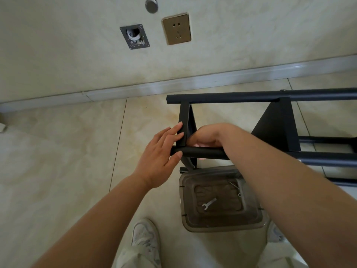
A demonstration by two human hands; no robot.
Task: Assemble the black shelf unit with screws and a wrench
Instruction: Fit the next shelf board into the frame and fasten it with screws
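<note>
The black shelf unit (pixel 274 124) lies on its side on the tiled floor, its round tubes running to the right edge. My left hand (pixel 160 151) presses with straight fingers against the end shelf panel (pixel 183 120), and its thumb touches the near tube (pixel 204 151). My right hand (pixel 208 136) reaches behind that panel with its fingers curled at the joint; what they hold is hidden. A small silver wrench (pixel 209 203) lies in a clear plastic container (pixel 222 225) on the floor below the shelf.
The wall stands close ahead with a gold socket (pixel 176 29), an open junction box (pixel 134 36) and a grey skirting strip (pixel 193 82). My white shoes (pixel 144 236) stand on either side of the container. Small metal parts (pixel 234 185) lie in the container too.
</note>
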